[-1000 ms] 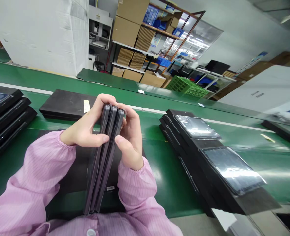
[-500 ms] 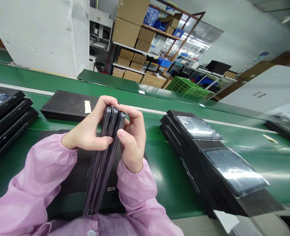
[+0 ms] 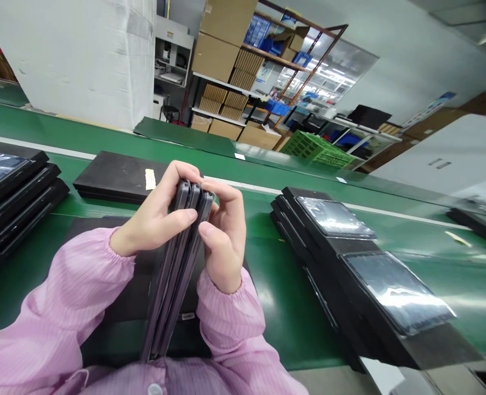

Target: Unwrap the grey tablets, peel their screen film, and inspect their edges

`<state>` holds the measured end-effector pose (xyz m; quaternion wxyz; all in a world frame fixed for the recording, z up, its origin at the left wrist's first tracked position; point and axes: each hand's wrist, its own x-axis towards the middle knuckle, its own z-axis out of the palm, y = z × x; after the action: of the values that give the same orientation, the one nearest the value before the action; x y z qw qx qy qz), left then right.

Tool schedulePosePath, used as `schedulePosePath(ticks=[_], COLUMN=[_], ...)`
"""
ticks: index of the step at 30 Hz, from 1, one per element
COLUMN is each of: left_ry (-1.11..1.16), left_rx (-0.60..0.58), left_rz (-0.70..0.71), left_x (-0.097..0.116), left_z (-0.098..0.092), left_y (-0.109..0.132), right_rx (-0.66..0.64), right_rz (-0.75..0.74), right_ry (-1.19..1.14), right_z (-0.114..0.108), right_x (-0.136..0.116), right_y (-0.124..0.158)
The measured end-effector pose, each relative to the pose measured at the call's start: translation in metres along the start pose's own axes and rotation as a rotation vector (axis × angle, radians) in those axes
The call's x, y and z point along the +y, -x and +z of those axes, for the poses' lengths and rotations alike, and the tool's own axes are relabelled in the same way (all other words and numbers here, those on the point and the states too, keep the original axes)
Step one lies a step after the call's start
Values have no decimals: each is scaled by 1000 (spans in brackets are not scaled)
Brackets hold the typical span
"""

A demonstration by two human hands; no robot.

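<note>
Three dark tablets (image 3: 176,274), pressed together, stand on edge in front of my chest, their narrow sides facing up. My left hand (image 3: 167,211) grips them from the left, its thumb lying across the edges near the far end. From the other side my right hand (image 3: 225,233) holds the same stack, with its thumb on the nearest edge and its fingers round the far corner. Both hands are closed. Beneath them lies a black foam tray (image 3: 123,299) with a small white label (image 3: 188,316) close to the tablets.
To the right, stacked black trays (image 3: 309,241) carry film-covered tablets (image 3: 399,288). More stacked trays (image 3: 21,203) stand at the left. A black tray with a yellow note (image 3: 150,179) lies ahead on the green bench (image 3: 267,312). A green crate (image 3: 315,148) and shelves are beyond.
My left thumb has shifted up and to the right across the tablets' edges. The grip of both hands stays on the stack, and the view has moved slightly.
</note>
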<state>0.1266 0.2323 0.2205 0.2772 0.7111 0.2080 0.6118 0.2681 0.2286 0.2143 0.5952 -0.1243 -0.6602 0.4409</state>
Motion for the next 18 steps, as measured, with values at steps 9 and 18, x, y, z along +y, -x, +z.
schedulePosePath(ticks=[9, 18], left_ry=[-9, 73], left_rx=[-81, -52], left_rz=[-6, -28], left_x=[1, -1], left_z=[-5, -10], left_y=[2, 4], right_rx=[8, 30], right_rz=[15, -3], right_ry=[24, 28], right_z=[-1, 1], right_x=[2, 0], right_y=[0, 1])
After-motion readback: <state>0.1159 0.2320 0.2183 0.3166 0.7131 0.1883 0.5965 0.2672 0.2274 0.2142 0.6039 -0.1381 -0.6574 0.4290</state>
